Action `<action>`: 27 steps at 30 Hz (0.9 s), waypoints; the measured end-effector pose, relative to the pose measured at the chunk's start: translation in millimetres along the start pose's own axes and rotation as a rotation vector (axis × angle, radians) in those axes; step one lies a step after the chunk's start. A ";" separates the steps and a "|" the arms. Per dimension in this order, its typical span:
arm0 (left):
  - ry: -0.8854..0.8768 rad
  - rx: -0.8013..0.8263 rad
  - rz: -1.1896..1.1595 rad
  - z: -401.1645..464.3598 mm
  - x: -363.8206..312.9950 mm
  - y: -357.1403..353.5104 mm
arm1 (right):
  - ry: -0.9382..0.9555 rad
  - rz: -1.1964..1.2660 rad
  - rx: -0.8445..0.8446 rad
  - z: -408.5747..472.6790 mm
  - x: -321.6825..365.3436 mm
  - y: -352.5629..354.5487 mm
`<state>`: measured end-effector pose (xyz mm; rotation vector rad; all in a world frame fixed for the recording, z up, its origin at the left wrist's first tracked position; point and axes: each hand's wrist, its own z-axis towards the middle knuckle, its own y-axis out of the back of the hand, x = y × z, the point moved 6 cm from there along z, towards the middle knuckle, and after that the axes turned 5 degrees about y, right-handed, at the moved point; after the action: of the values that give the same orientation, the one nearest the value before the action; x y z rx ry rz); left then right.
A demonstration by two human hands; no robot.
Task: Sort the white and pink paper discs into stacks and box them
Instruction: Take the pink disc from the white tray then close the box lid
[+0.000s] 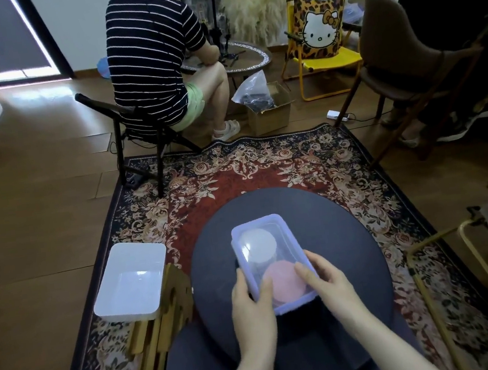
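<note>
**A:** Where are the discs at this moment?

**B:** Inside a clear box (273, 262) with a lilac-rimmed lid, sitting on a round dark table (344, 252). The white stack (258, 245) lies at the far end and the pink stack (284, 282) at the near end, side by side and seen through the lid.

**A:** And the hands?

**B:** The left hand (251, 298) has its grip closed on the box's near left edge, thumb on the lid. The right hand (328, 280) lies over the near right corner; its fingers press down on the lid.

**A:** What could go wrong?

**B:** I judge the lid is being pressed shut. Both hands work the near end, so the far end may stay unlatched, though I cannot tell whether it is seated. Uneven pressure could tip or slide the box and topple the stacks, mixing the colours.

**A:** Anything nearby?

**B:** A white tray (132, 279) rests on a wooden stool to the left, well apart from the box.
</note>
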<state>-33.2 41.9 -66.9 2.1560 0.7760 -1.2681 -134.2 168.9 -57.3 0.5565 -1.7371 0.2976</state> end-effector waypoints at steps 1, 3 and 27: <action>-0.013 0.023 0.006 6.2 -5.3 -2.1 | 0.003 0.017 -0.024 -0.5 0.4 2.1; -0.026 0.078 0.020 17.7 -14.1 -6.7 | -0.002 0.037 -0.054 2.0 -1.2 7.2; -0.698 0.141 0.894 58.0 -44.0 -15.2 | 0.233 -0.259 -0.311 -6.6 6.2 41.4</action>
<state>-95.9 3.7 -54.7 1.6089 -0.5232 -1.3952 -151.0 206.1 -45.7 0.4907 -1.4315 -0.0882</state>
